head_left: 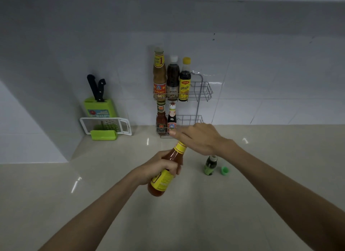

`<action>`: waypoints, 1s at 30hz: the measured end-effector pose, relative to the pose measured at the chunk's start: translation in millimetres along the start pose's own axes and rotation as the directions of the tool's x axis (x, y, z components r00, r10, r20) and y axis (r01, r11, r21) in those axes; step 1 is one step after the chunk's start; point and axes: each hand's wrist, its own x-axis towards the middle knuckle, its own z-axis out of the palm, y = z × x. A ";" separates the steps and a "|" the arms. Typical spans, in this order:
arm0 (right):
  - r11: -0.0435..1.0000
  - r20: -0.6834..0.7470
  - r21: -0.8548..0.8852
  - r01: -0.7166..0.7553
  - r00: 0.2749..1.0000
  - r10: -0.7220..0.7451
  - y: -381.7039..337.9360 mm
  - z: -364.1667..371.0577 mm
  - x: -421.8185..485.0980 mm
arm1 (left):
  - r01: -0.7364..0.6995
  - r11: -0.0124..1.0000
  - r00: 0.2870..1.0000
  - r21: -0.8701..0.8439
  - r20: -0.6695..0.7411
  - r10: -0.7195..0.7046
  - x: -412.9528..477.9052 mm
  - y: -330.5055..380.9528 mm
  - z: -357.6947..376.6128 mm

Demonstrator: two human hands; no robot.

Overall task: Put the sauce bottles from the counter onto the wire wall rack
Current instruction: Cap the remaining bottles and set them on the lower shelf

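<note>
My left hand (160,166) grips a red sauce bottle (164,174) with a yellow label, tilted above the counter. Over its yellow neck lies my right hand (197,138), fingers stretched flat; the cap is hidden beneath it. The wire wall rack (202,91) hangs on the tiled wall just behind. Its upper shelf holds three bottles (172,78) at the left, and its lower shelf holds two smaller bottles (166,120). The right part of each shelf is bare. A small green-labelled bottle (211,165) stands on the counter right of the held bottle.
A loose green cap (225,170) lies beside the small bottle. At the back left stand a green knife block with two black-handled knives (99,103), a white grater (106,125) and a green holder (104,134). The beige counter (186,222) spreads out in front.
</note>
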 end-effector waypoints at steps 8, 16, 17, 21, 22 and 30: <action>0.944 0.028 -0.219 -0.245 0.966 0.257 -10.7 13.8 6.4 | 0.139 0.928 0.877 0.346 -0.478 0.047 6.9 -4.7 21.7; 0.787 -0.013 0.542 -0.295 0.934 0.358 -2.2 18.5 18.6 | 0.049 0.995 0.963 0.088 -0.269 -0.023 4.7 -1.1 6.9; 0.779 -0.004 0.556 -0.290 0.936 0.351 1.2 12.4 21.4 | 0.043 0.999 0.989 0.009 -0.143 -0.041 2.7 -0.8 -0.3; 0.717 0.053 0.640 -0.276 0.947 0.318 12.9 -8.1 29.8 | 0.019 0.997 0.998 0.069 0.055 -0.023 -2.3 -8.8 -8.4; 0.697 0.049 0.661 -0.279 0.942 0.331 14.1 -9.6 30.8 | 0.005 0.999 1.000 0.051 0.013 -0.006 -0.5 -12.1 -5.3; 0.562 0.184 0.752 -0.345 0.928 0.324 24.9 38.6 13.1 | 0.049 0.992 0.911 0.118 -0.412 0.004 37.6 -37.5 1.5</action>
